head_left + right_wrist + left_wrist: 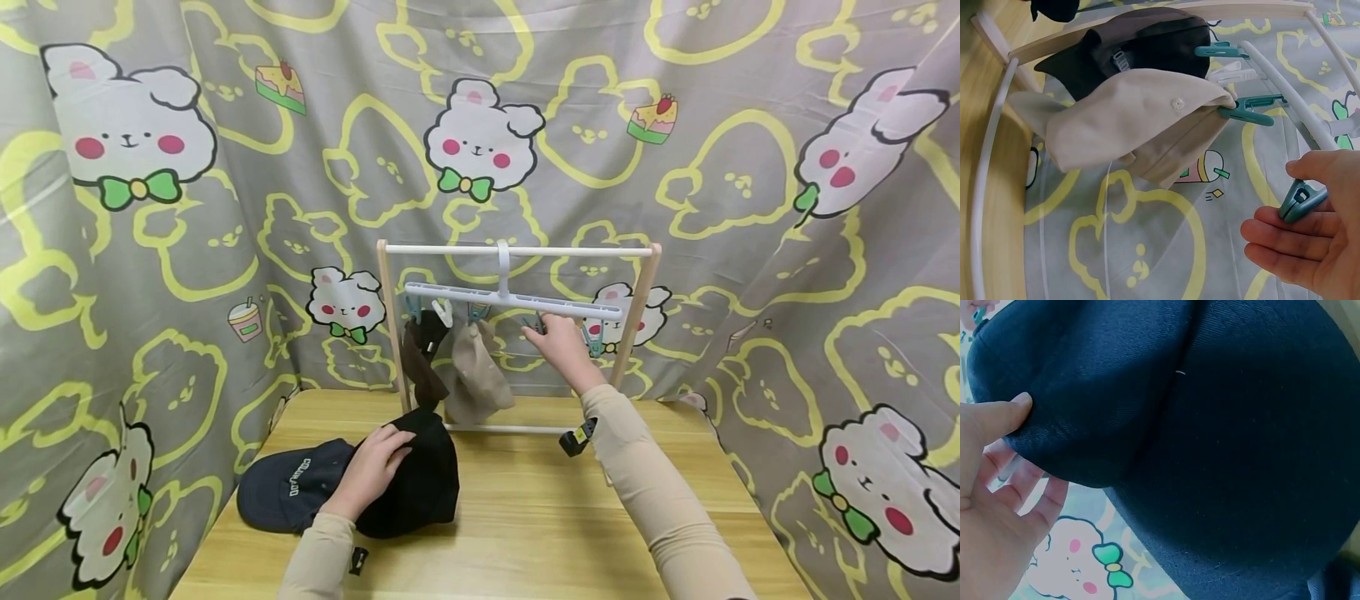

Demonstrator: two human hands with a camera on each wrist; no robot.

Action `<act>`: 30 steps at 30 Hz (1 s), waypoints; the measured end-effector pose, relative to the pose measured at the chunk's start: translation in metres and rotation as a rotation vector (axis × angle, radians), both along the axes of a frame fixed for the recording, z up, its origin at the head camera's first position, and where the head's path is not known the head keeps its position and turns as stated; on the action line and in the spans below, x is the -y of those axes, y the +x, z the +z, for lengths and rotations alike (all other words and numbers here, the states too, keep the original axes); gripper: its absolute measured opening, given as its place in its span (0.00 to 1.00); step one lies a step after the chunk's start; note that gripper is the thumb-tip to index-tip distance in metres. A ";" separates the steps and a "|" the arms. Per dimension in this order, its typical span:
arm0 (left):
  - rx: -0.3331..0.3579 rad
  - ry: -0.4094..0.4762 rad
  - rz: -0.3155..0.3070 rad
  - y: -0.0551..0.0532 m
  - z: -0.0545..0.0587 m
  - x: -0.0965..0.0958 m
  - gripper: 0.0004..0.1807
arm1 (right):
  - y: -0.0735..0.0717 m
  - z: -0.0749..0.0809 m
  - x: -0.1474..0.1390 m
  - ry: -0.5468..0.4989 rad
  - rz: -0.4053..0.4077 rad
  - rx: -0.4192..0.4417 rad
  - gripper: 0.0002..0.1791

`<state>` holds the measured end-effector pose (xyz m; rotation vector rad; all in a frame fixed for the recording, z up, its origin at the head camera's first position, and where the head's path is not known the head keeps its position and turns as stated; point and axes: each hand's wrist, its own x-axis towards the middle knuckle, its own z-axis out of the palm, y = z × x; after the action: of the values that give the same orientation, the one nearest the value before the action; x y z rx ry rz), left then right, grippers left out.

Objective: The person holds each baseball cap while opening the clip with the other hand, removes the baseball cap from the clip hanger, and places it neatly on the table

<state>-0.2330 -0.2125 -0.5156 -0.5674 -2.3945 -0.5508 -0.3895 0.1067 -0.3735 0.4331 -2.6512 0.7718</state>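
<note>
My left hand (371, 468) grips a black cap (426, 479) over the table. In the left wrist view the thumb lies on the edge of the black cap (1085, 394), with fingers behind it. At the hanger (457, 295), my right hand (566, 346) pinches a teal clip (1302, 203) between thumb and fingers; no cloth shows in that clip. To its left a beige cap (1129, 122) hangs from another teal clip (1250, 109). Beyond that hangs a dark brown cap (1147, 40), also clipped.
A wooden rack (647, 300) with a white top bar (442, 250) carries the hanger. A navy cap (281, 492) with white lettering lies at the left on the wooden table (540, 508). Patterned curtains (600, 50) surround the table. One more teal clip (594, 340) hangs at the hanger's right end.
</note>
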 end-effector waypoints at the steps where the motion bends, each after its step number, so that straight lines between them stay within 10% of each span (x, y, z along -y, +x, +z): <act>1: 0.007 -0.003 0.004 -0.001 0.000 0.001 0.13 | 0.000 0.000 0.000 0.000 -0.001 0.000 0.22; 30: 0.150 -0.040 0.115 -0.009 -0.007 0.011 0.11 | 0.000 0.000 0.000 0.011 -0.009 -0.031 0.23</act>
<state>-0.2415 -0.2230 -0.5230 -0.4155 -2.5665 -0.5126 -0.3898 0.1071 -0.3733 0.4322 -2.6282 0.7428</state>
